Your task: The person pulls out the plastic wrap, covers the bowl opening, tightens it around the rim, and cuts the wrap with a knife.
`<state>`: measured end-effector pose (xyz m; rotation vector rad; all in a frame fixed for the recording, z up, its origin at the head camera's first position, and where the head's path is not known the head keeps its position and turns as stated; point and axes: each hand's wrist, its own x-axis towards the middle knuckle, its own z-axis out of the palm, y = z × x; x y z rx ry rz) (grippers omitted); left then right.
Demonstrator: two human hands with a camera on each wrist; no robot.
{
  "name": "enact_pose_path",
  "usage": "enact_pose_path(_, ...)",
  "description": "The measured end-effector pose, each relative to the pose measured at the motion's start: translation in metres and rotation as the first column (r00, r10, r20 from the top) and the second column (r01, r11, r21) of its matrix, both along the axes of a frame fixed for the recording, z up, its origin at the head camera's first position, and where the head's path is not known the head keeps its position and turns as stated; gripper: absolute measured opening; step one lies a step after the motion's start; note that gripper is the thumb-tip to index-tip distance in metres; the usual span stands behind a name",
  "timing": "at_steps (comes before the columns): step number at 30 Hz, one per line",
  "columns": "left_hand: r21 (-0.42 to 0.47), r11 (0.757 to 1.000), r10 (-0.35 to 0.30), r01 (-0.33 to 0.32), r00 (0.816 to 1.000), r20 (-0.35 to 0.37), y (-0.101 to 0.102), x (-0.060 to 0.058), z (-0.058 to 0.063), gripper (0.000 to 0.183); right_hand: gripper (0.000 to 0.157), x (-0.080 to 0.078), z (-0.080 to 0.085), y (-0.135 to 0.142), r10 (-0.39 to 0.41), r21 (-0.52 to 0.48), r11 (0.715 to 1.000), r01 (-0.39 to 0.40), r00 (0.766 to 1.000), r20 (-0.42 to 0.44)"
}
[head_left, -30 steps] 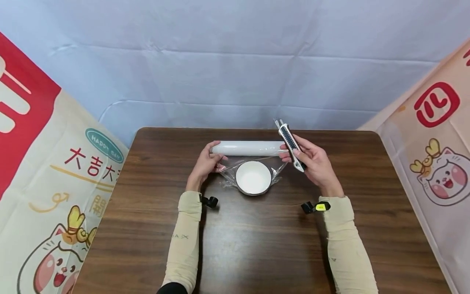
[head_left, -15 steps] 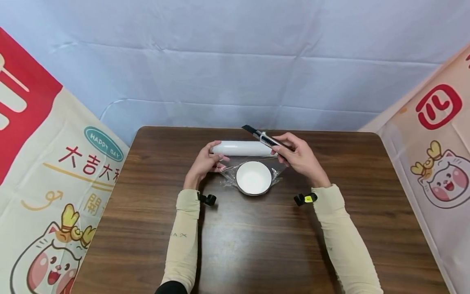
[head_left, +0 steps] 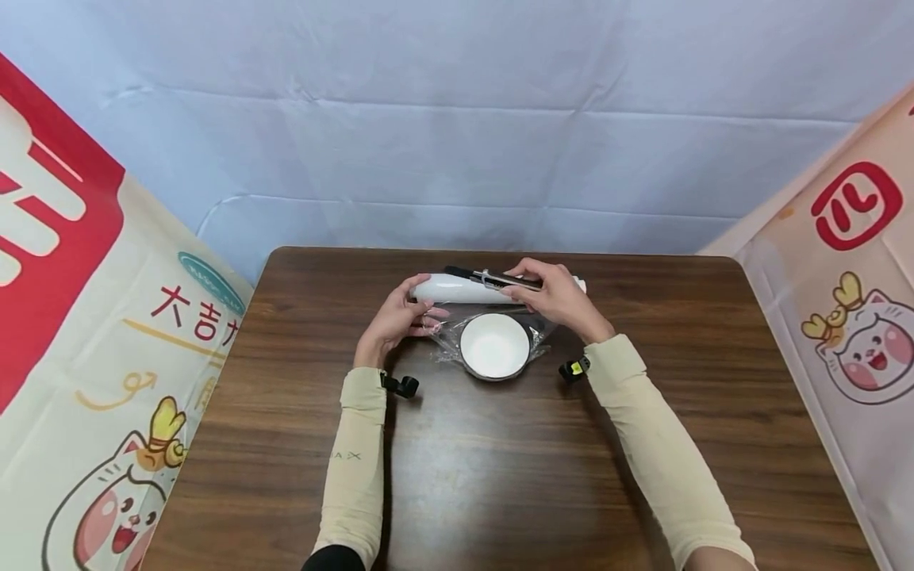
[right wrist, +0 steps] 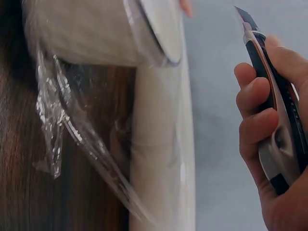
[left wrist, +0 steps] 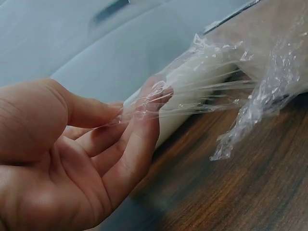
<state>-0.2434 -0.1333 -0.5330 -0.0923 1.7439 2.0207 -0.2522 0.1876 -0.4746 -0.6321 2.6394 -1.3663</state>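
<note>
A roll of cling film (head_left: 467, 292) lies crosswise behind a white bowl (head_left: 496, 346), and film from it stretches over the bowl and hangs crumpled at its sides. My left hand (head_left: 394, 319) is at the roll's left end. In the left wrist view its thumb and fingers pinch the gathered clear film (left wrist: 144, 103). My right hand (head_left: 560, 297) grips a utility knife (right wrist: 279, 110), its dark blade (right wrist: 247, 18) extended. Seen from the head, the knife overlaps the roll's back edge, blade toward the left hand.
Everything stands on a dark wood-grain table (head_left: 457, 476), whose far edge runs just behind the roll. A pale cloth backdrop (head_left: 457, 143) hangs beyond it. Printed banners flank both sides, one on the left (head_left: 157, 357) and one on the right (head_left: 857, 341).
My right hand has moved left and tipped the utility knife from upright to nearly level, lowering it along the roll. The left hand and bowl stay about where they were.
</note>
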Motion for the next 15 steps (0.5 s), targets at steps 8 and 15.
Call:
enact_pose_path(8, 0.011, 1.000, 0.009, -0.009, 1.000, 0.000, 0.001, 0.001, 0.000, 0.059, 0.026, -0.010, -0.007, -0.009, 0.052, 0.102, 0.994, -0.046, 0.997, -0.064)
enact_pose_path(15, -0.023, 1.000, 0.013, -0.013, 1.000, 0.001, 0.001, 0.003, 0.000, 0.061, 0.026, -0.016, -0.014, -0.023, 0.082, 0.168, 0.984, -0.064, 0.991, -0.101)
